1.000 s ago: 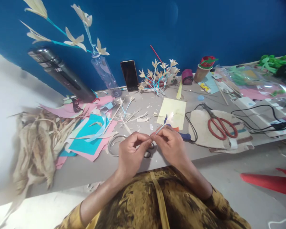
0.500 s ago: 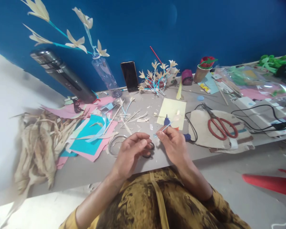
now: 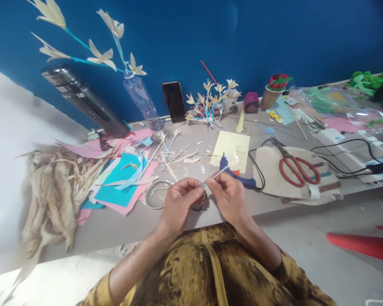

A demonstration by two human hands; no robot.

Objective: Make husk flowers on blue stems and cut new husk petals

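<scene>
Between the fingers of my right hand (image 3: 228, 193) is a thin pale-blue stem (image 3: 222, 171), slanting up to the right. A blurred pale flower (image 3: 233, 160) shows at its upper end. My left hand (image 3: 181, 199) pinches at the stem's lower end, its thumb and forefinger pressed together close to my right fingertips. Beneath the left hand lies a dark ring-shaped thing (image 3: 198, 205), mostly hidden. A blue glue gun (image 3: 239, 177) rests just beyond my right hand, beside a pale yellow sheet (image 3: 225, 146). Left of my left hand is a grey ring (image 3: 150, 197).
Red-handled scissors (image 3: 298, 170) lie on a cloth pad (image 3: 268, 170) at right, near a white power strip (image 3: 333, 142). Dried husks (image 3: 47, 204) and coloured paper (image 3: 116, 180) cover the left. Behind stand a flask (image 3: 86, 102), bottle (image 3: 143, 102), phone (image 3: 174, 102) and flower bunch (image 3: 210, 104).
My left hand has moved right and closed its fingertips on the stem's lower end. My right hand has shifted slightly down and left, showing more of the glue gun.
</scene>
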